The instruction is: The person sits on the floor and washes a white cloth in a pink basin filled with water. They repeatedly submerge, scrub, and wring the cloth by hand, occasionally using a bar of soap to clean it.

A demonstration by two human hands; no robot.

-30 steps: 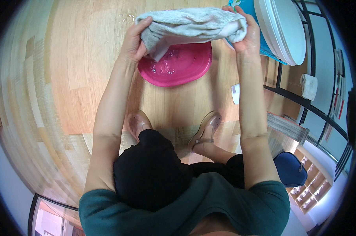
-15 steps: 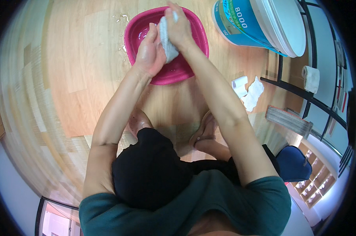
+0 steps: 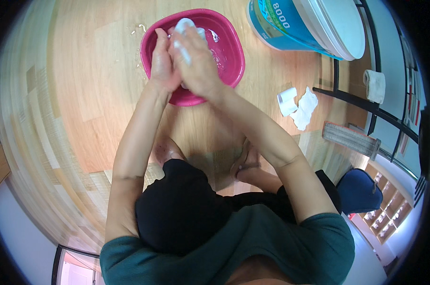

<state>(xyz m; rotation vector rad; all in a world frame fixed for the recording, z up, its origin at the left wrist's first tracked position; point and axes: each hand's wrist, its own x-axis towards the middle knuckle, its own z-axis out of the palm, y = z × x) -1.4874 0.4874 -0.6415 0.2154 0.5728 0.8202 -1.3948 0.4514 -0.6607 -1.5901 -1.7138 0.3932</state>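
Above a deep pink basin on the floor, I hold a wet, white, pale-blue-tinted cloth pressed between my palms. My left hand lies under and beside it, thumb up, closed against the cloth. Across it rests my right hand, its palm on the cloth and its fingers partly smeared by motion. White patches of cloth or foam show between and over the fingers. A little water glistens at the bottom of the basin. Most of the cloth is hidden by my hands.
A large blue bucket with a white lid lies at the upper right. Near it are a white paper roll and a crumpled paper sheet. A black metal rack and a grey flat mop head stand right. Water drops dot the floor.
My right hand has come down and turned over my left, covering more of the cloth. The cloth is more folded between the palms. The whole view has shifted slightly.
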